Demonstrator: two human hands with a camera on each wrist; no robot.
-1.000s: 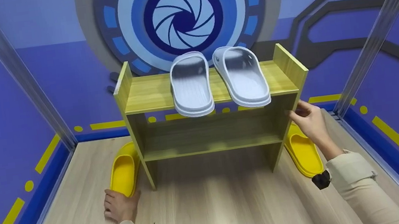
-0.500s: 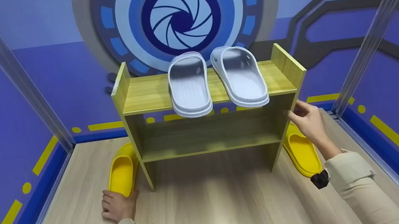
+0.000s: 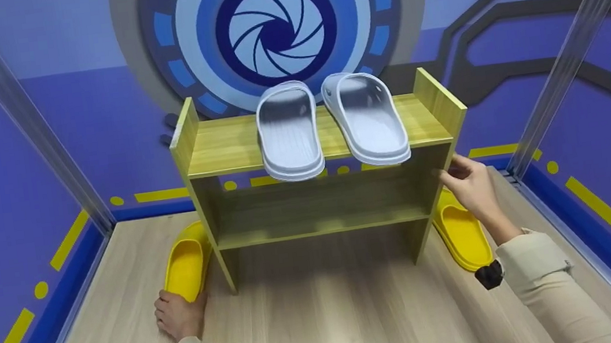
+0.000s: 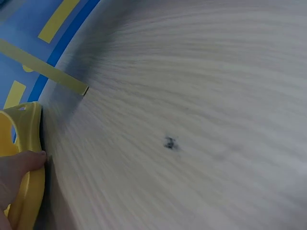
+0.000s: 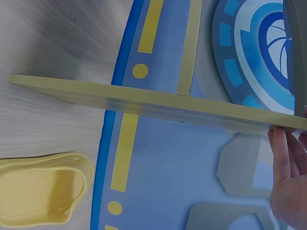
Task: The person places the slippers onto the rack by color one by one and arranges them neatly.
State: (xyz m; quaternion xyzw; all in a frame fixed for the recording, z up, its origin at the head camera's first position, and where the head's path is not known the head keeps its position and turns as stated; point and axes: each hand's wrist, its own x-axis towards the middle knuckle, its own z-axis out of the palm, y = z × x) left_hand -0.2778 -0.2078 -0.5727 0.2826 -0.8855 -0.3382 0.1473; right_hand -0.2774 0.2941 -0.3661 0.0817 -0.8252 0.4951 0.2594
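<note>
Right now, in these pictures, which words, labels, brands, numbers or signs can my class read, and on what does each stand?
There is no readable text.
Left yellow clog: none.
Right yellow clog: none.
Left pale clog: none.
Right pale clog: none.
Shelf: none.
Round emblem on the back wall: swirling blade shapes, no lettering.
Dark mark on the tabletop, left wrist view: too blurred to tell whether it is writing.
</note>
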